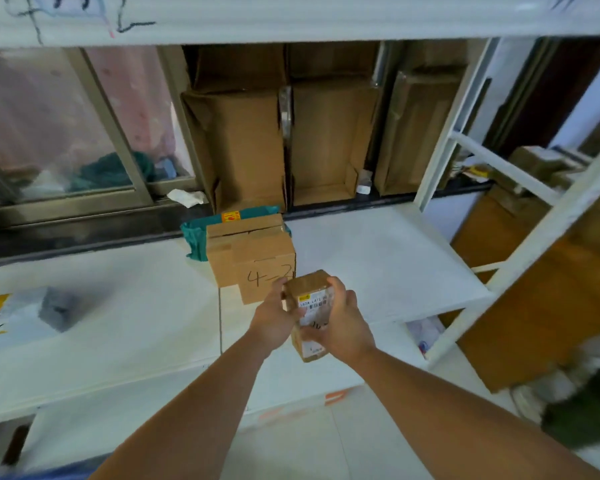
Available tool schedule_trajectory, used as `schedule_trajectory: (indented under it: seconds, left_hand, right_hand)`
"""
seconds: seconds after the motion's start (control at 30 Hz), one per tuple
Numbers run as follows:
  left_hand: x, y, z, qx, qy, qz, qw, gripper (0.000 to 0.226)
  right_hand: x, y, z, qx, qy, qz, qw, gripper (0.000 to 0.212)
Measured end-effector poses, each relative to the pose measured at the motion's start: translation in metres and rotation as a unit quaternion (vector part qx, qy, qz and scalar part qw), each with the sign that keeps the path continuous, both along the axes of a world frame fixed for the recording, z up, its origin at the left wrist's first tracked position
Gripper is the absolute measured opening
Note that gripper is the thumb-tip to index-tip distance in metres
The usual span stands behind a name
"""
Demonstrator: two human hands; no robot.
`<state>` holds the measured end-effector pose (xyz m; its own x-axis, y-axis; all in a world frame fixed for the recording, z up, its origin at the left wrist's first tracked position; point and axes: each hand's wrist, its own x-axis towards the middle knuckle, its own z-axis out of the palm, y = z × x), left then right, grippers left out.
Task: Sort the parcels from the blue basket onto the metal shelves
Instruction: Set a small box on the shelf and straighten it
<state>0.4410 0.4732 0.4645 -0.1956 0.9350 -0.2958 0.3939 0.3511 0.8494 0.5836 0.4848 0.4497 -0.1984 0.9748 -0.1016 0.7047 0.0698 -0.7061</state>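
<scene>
2 hands grip 1 small brown parcel (310,306) between them. The left hand (274,317) curls round its left side and the right hand (343,327) wraps its right side. It hangs in the air over the front of the white metal shelf (378,258). It looks light and stiff, with shiny, maybe slippy tape, so holding both sides seems best. Just past the fingers stands a bigger cardboard box (264,268), with a soft teal bag (196,237) behind.

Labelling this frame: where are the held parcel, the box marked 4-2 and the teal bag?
held parcel (312,302), head view, its printed label.
box marked 4-2 (262,258), head view, its marked face.
teal bag (195,239), head view, its left side.
</scene>
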Motion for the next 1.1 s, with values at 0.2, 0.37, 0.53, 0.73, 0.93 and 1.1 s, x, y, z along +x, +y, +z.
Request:
schedule_trajectory:
  seconds: [0.2,0.37,0.53,0.73,0.93,1.1]
  left_hand:
    - [0.063,0.030,0.009,0.019,-0.006,0.024,1.000,0.055]
    - [0.109,0.059,0.021,0.002,0.000,0.040,0.999,0.039]
    - [0.147,0.083,0.018,-0.035,-0.104,0.040,0.993,0.032]
    - [0.192,0.119,0.012,-0.089,-0.184,0.040,0.978,0.025]
    - [0.223,0.151,0.002,-0.120,-0.208,0.042,0.970,0.022]
    - [0.246,0.176,-0.013,-0.131,-0.179,0.087,0.971,0.050]
  right_hand:
    - [0.050,0.026,0.019,-0.003,0.064,-0.065,0.996,0.090]
    - [0.096,0.070,0.017,-0.068,0.142,-0.133,0.979,0.033]
    - [0.132,0.111,0.006,-0.107,0.191,-0.110,0.970,0.023]
    - [0.167,0.162,-0.008,-0.097,0.146,-0.132,0.976,0.033]
    - [0.191,0.198,-0.010,-0.095,0.098,-0.121,0.983,0.036]
    - [0.224,0.216,-0.014,-0.166,0.076,-0.133,0.974,0.022]
